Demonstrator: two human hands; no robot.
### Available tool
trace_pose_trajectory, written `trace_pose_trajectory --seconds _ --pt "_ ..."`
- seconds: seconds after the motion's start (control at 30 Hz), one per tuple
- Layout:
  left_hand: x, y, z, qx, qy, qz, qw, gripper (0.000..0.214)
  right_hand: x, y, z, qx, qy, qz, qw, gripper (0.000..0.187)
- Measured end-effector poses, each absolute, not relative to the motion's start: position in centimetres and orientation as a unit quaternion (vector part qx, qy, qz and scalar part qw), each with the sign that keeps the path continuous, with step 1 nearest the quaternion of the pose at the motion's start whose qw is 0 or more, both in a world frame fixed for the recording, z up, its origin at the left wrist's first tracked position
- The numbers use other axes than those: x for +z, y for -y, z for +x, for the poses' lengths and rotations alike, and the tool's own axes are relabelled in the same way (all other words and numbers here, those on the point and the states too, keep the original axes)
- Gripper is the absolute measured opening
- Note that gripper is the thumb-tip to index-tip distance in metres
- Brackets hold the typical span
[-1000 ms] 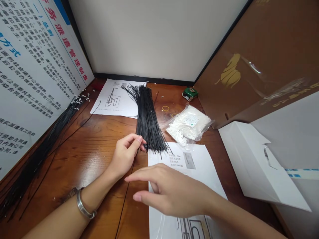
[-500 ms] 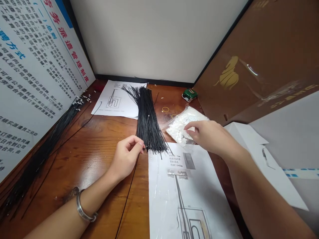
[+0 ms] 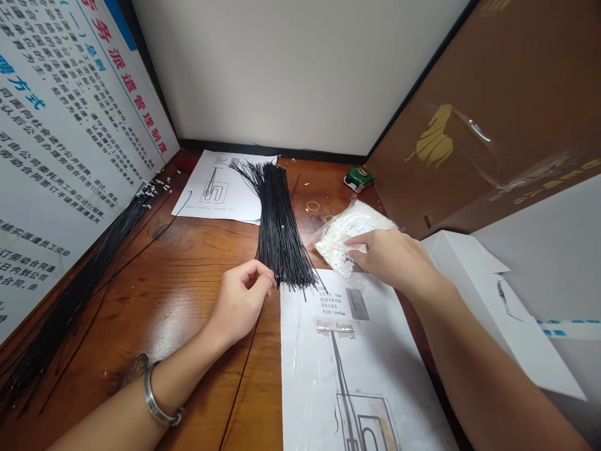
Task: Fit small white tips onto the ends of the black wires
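Observation:
My left hand [image 3: 244, 299] is closed in a pinch at the near end of a thick bundle of black wires [image 3: 280, 232]. Between its fingertips is what looks like a single black wire, mostly hidden by the fingers. My right hand [image 3: 392, 257] reaches over a clear plastic bag [image 3: 361, 216] filled with small white pieces. Its thumb and index finger are slightly apart, touching or just above the loose white pieces [image 3: 335, 254] at the bag's mouth.
At the left lie black wires with white ends [image 3: 98, 250]. A printed drawing sheet [image 3: 310, 382] is in front, another sheet [image 3: 188, 203] behind. A green tape measure [image 3: 358, 178] and yellow rubber bands [image 3: 312, 205] sit farther back. Upright panels [image 3: 282, 75] surround the table.
My right hand has shifted slightly, its fingertips still at the white pieces. My left hand keeps its pinch with almost no movement. The view has moved a little.

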State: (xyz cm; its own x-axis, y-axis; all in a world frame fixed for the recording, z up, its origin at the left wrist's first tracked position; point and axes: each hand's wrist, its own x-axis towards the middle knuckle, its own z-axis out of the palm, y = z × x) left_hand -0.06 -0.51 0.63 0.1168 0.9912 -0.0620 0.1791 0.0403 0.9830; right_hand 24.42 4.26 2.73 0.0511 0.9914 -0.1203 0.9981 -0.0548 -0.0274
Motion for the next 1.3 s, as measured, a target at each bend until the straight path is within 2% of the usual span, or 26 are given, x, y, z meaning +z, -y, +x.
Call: trace_pose_trajectory --seconds 0.37,0.47,0.53,0.63,0.7,0.77,1.0,1.3 --pt "0.6 0.5 0.0 0.412 -0.513 0.559 0.505 0.017 3.5 -4.2 24.0 -0.062 -0.673 0.736 -0.030 0.021" --pt "0.7 0.6 0.0 0.413 -0.511 0.559 0.506 0.017 3.9 -4.0 23.7 -0.042 -0.674 0.733 -0.078 0.019" --pt "0.7 0.7 0.1 0.410 -0.509 0.561 0.508 0.018 4.3 -3.7 23.3 -0.044 -0.678 0.720 -0.144 0.017" --pt "0.6 0.7 0.2 0.401 -0.500 0.566 0.518 0.019 4.7 -2.9 22.1 -0.191 -0.670 0.673 -0.248 0.017" --pt "0.4 0.7 0.2 0.396 -0.493 0.570 0.524 0.020 4.8 -2.3 20.9 -0.345 -0.650 0.619 -0.274 0.022" --pt "0.3 0.7 0.2 0.389 -0.487 0.579 0.526 0.020 4.6 -1.7 19.6 -0.434 -0.622 0.585 -0.288 0.025" --pt "0.2 0.9 0.1 0.362 -0.470 0.605 0.532 0.019 3.6 -1.1 17.6 -0.488 -0.571 0.557 -0.353 0.023" --pt "0.8 0.8 0.3 0.396 -0.453 0.588 0.541 0.019 3.3 -0.6 17.1 -0.534 -0.556 0.537 -0.341 0.021"
